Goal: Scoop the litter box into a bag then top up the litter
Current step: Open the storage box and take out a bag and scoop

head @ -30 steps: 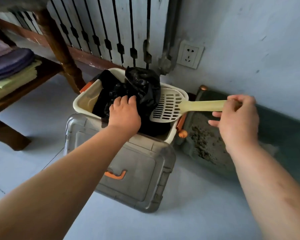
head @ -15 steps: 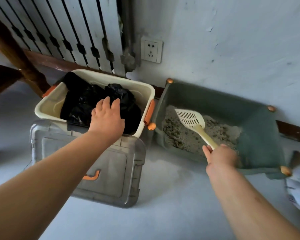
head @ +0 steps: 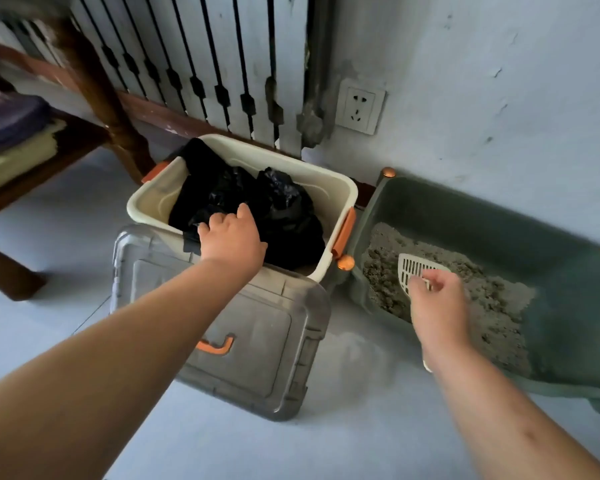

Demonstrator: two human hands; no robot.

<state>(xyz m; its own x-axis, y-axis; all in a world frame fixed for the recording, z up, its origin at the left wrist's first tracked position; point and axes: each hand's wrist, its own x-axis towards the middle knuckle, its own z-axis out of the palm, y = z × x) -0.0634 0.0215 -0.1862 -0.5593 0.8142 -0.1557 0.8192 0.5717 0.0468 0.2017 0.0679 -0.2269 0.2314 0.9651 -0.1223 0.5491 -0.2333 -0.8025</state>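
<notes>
The black bag (head: 257, 209) in the cream bin (head: 340, 192) is gripped at its edge by the left hand (head: 234, 237). The scoop (head: 413, 270) is clasped by the right hand (head: 437, 303), its slotted head lowered onto the litter (head: 492, 306) in the green litter box (head: 465, 216).

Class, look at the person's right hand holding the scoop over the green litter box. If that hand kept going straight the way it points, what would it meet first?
Probably the litter. The right hand points forward and down with the scoop already at the grey surface inside the litter box; depth is hard to judge.

Cream slotted scoop (head: 413, 270) lies in green litter box (head: 465, 220), beside black bag (head: 278, 209).
</notes>
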